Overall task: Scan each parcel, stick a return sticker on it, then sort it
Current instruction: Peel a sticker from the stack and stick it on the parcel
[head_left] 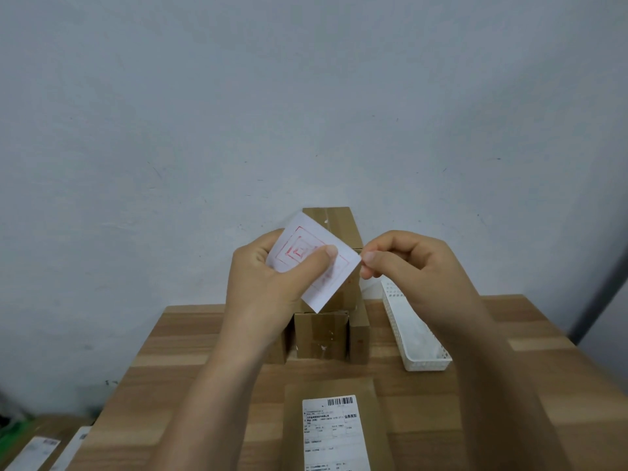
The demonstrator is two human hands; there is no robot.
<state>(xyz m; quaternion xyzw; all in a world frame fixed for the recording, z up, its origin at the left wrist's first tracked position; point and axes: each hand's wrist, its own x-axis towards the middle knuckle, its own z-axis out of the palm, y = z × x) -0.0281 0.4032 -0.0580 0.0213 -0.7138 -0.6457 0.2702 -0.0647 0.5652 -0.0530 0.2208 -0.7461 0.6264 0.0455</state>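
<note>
A white return sticker (307, 246) with a red square stamp is held up in front of me, above the table. My left hand (265, 283) grips it, the thumb pressed across its face. My right hand (411, 266) pinches the sticker's right corner between thumb and forefinger. Below, at the near edge of the wooden table (190, 368), lies a flat brown parcel (377, 419) bearing a white shipping label (334, 433) with a barcode.
A stack of small cardboard boxes (323, 334) stands at the table's back, against the wall. A long white perforated basket (418, 338) lies to their right. Lower left, beside the table, other labelled parcels (40, 443) sit in a box.
</note>
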